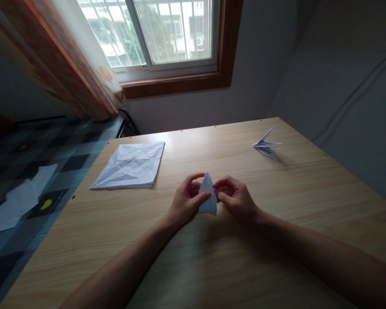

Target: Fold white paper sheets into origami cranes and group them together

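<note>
A small folded piece of white paper (208,195), pointed at the top, is held upright just above the wooden table (276,206) near its middle. My left hand (185,201) pinches its left side with thumb and fingers curled. My right hand (234,198) grips its right side, fingers closed round the fold. Both forearms reach in from the near edge.
A creased, unfolded white sheet (130,165) lies flat at the table's back left. A finished folded paper crane (266,146) sits at the back right. Left of the table is a chequered bed cover (35,171) with loose white paper (16,201). A window and curtain stand behind.
</note>
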Tool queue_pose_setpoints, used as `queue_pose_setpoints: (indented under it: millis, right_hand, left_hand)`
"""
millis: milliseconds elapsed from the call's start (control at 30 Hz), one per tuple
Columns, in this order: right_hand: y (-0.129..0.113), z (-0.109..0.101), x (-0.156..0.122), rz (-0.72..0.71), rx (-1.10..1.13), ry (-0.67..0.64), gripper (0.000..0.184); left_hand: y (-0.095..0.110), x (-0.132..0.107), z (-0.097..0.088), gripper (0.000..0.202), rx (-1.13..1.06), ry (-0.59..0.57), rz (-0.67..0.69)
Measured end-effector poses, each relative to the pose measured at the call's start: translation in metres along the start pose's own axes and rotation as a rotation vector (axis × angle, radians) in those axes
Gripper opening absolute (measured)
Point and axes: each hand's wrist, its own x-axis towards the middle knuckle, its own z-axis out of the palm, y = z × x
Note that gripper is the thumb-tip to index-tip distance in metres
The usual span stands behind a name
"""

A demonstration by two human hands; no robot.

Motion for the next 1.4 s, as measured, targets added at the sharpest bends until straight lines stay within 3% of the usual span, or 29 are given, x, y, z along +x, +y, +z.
queue_pose_setpoints:
  millis: [100, 233, 400, 633, 867, 1100, 1300, 1400]
  right_hand:
    - [0.003, -0.001, 0.001, 0.024, 0.011, 0.041, 0.012]
    - [0.002, -0.003, 0.003, 0.0, -0.026, 0.108, 0.014]
    - [0.002, -0.003, 0.003, 0.007, -0.013, 0.085, 0.014]
    - [0.007, -0.004, 0.001, 0.011, 0.005, 0.029, 0.012]
    - [0.004, -0.003, 0.002, 0.02, 0.013, 0.03, 0.013]
    - [0.005, -0.002, 0.003, 0.021, 0.026, 0.045, 0.015]
    - [-0.001, -0.005, 0.004, -0.117, -0.11, 0.015, 0.037]
    - [-0.006, -0.01, 0.008, -0.169, -0.207, -0.038, 0.033]
  left_hand:
    - [-0.002, -0.001, -0.001, 0.057, 0.001, 0.002, 0.019]
    - [-0.004, -0.003, -0.002, 0.045, 0.016, -0.038, 0.041]
    - [-0.005, -0.002, -0.001, 0.037, 0.051, 0.017, 0.165]
    - [-0.005, -0.005, -0.003, 0.064, 0.055, -0.025, 0.061]
    - [-0.004, -0.005, -0.002, 0.056, 0.082, -0.031, 0.075]
    - [-0.005, -0.003, 0.0, 0.077, 0.002, -0.015, 0.081]
    - [0.0, -0.001, -0.001, 0.073, 0.023, -0.063, -0.038]
    - [-0.001, -0.001, -0.003, 0.07, 0.022, -0.088, -0.058]
